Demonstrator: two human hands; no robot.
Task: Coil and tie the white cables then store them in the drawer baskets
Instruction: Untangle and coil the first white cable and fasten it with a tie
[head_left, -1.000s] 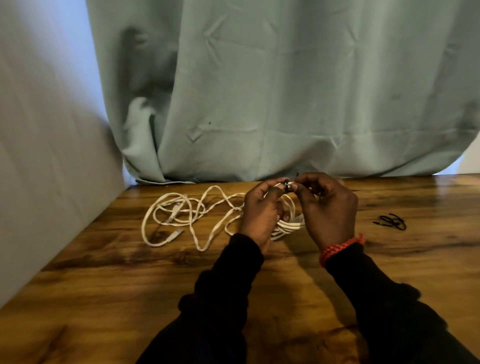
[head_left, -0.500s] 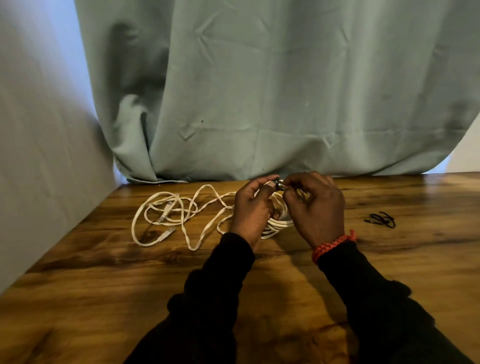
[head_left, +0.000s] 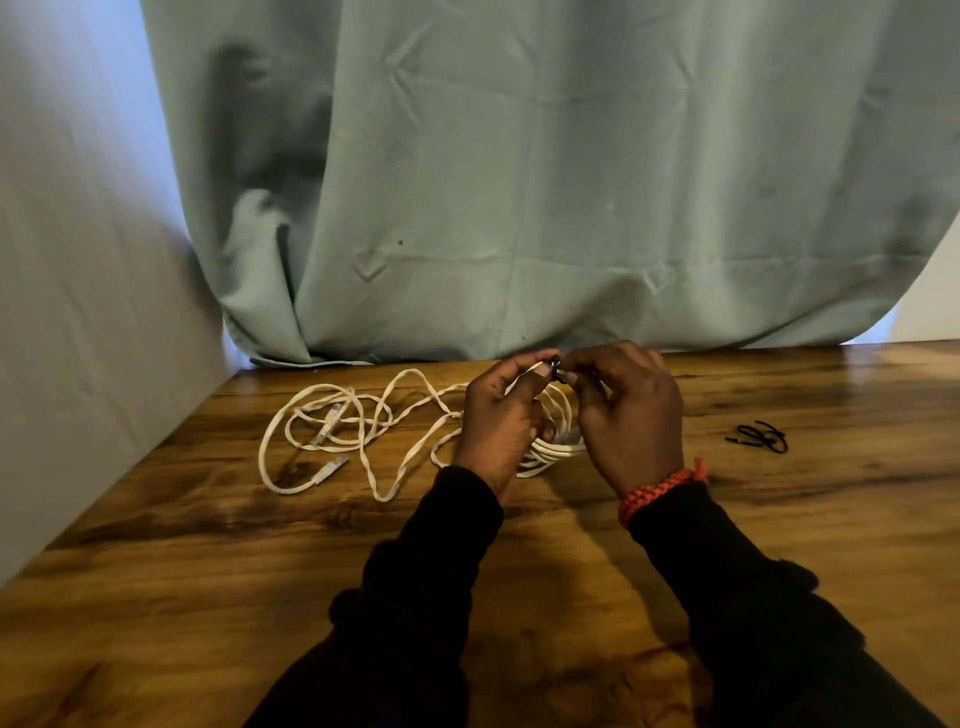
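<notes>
One coiled bundle of white cable (head_left: 553, 447) sits between your hands, near the table's (head_left: 519, 597) far edge at mid-width, its lower loops resting on the wood. Your left hand (head_left: 501, 421) has its fingers curled around the coil's left side, thumb and forefinger pinching at the top. Your right hand (head_left: 628, 410) has fingers curled too, fingertips meeting the left's at the top of the coil, both pinching a small black tie (head_left: 555, 364) there; can't tell how far it's wrapped. The rest of the white cable trails left as loose cable loops (head_left: 358, 421) lying flat toward the far-left corner, with connector ends (head_left: 327, 423) visible among the loops. Spare black ties (head_left: 761, 437) lie in a small pile to the right, well apart from your hands. Red braided band (head_left: 660, 488) on your right wrist, black sleeves on both arms. Grey-green curtain (head_left: 545, 182) hangs along the far edge; a pale wall (head_left: 93, 312) runs along the left edge.
</notes>
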